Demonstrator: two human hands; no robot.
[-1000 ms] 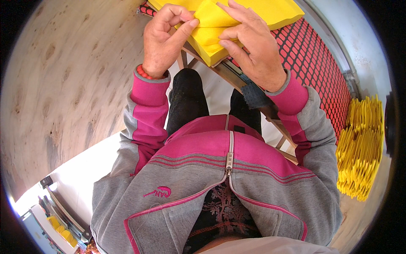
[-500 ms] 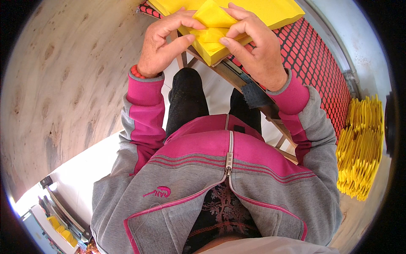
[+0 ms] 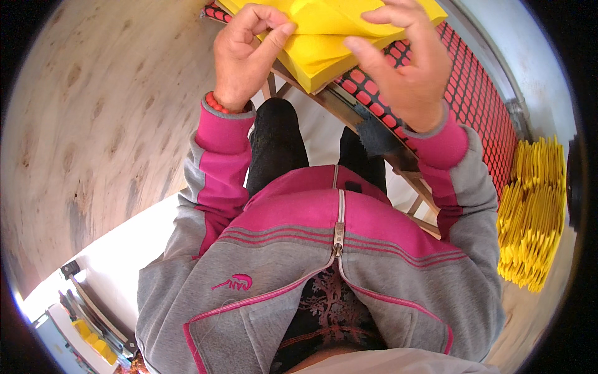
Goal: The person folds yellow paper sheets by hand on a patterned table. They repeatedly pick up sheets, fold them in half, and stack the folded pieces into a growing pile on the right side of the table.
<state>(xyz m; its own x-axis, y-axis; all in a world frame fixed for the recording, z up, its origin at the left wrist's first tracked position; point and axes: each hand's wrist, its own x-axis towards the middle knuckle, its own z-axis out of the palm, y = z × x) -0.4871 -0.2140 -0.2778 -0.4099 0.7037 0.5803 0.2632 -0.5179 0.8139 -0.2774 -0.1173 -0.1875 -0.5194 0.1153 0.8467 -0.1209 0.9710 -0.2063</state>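
Note:
At the top of the view lies a thick stack of yellow paper sheets [image 3: 314, 73], one corner pointing toward me. Its top sheet [image 3: 330, 31] is lifted and bowed along the near edge. My left hand [image 3: 243, 59] is closed, thumb and forefinger pinching the left side of that sheet. Over the right side of the stack is my right hand [image 3: 414, 75], its thumb and fingers spread apart with nothing gripped. The far fingertips of the right hand are cut off by the frame's upper edge.
A red and black patterned cloth [image 3: 473, 100] covers the surface under the stack. Folded yellow pieces [image 3: 532, 215] stand piled at the right. A wooden board [image 3: 93, 137] rises on the left. My knees [image 3: 278, 134] are below the table edge.
The small folded yellow piece between both hands has opened out into a wider bowed sheet. My right hand has moved right and its fingers have spread; my left hand has shifted slightly right.

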